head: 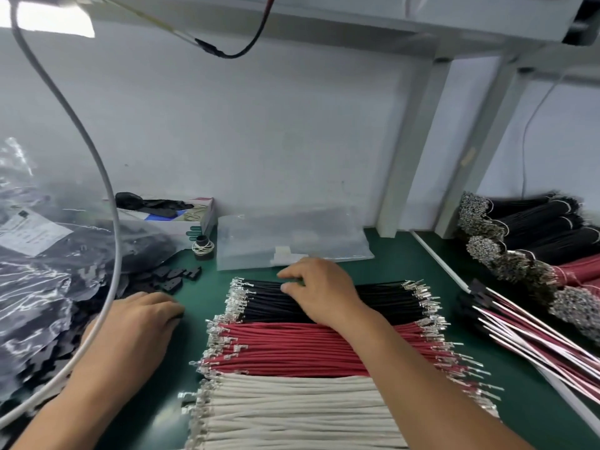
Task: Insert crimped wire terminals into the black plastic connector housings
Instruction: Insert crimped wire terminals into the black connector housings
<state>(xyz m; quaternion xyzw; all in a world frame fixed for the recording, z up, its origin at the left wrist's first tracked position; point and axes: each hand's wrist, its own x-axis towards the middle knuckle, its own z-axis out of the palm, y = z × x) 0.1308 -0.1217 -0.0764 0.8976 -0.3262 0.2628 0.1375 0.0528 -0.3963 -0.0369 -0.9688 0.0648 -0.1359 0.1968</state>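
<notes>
Risk: our right hand (319,289) rests on the black wires (383,302) with fingers curled toward the far edge of the row; whether one wire is pinched we cannot tell. We judge that lifting from the middle of a packed row could drag neighbours along, snag their crimped terminals (238,295), or disturb the red wires (292,345) lying just beside.

Our left hand (143,319) lies palm down on the green mat (406,254), fingertips touching a small dark part, probably one housing; the grip itself is hidden. A careless pull could bring several.

The loose black connector housings (175,276) lie just beyond the left hand, well apart from the right. The white wires (292,414) lie nearest us, untouched.
</notes>
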